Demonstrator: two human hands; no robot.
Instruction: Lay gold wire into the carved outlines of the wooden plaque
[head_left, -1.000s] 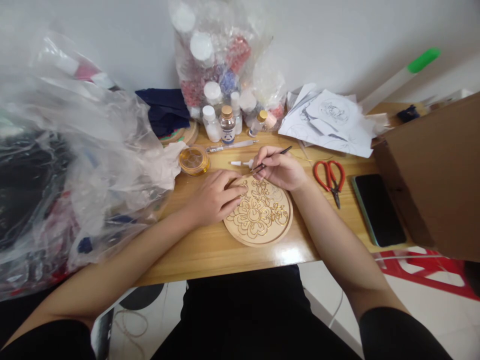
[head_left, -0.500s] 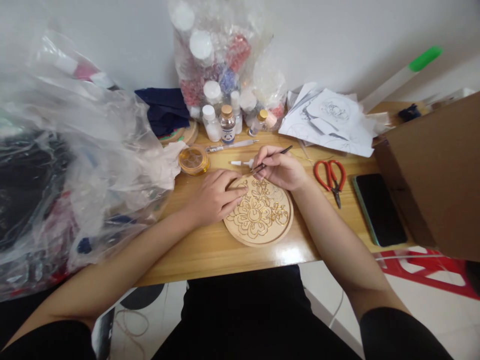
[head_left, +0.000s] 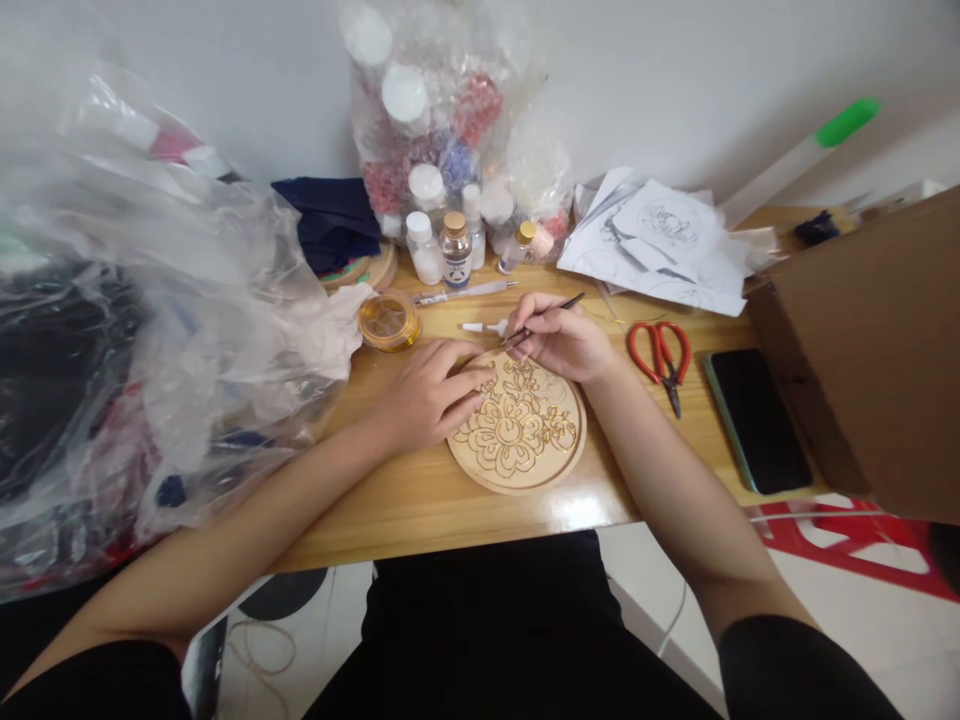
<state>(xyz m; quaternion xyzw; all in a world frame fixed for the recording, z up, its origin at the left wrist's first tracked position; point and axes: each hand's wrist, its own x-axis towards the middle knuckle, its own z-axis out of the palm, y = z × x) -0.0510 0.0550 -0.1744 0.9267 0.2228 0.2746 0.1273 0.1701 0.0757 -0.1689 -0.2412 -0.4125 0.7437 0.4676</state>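
Observation:
A round wooden board (head_left: 517,480) with a raised rim lies on the table, carrying a flower pattern outlined in gold wire. My left hand (head_left: 435,395) rests over the board's left edge, fingers stretched out and spread, holding nothing. At the board's far edge my right hand (head_left: 559,338) is closed around slim dark tweezers (head_left: 568,303), held like a pen with the tip pointing left and down. Just behind the board a small white-tipped tube (head_left: 474,327) lies partly hidden by my right hand. What the tweezers' tip touches is too small to make out.
Left of the board sit a spool of gold wire (head_left: 389,322) and crumpled plastic bags (head_left: 225,300). A pen (head_left: 465,292) and small bottles (head_left: 456,250) stand behind. To the right are red-handled pliers (head_left: 660,360), a phone (head_left: 757,420), paper drawings (head_left: 660,235) and a cardboard box (head_left: 870,350).
The fingers of my left hand have shifted very slightly on the board. My right hand and the tweezers stay almost in place.

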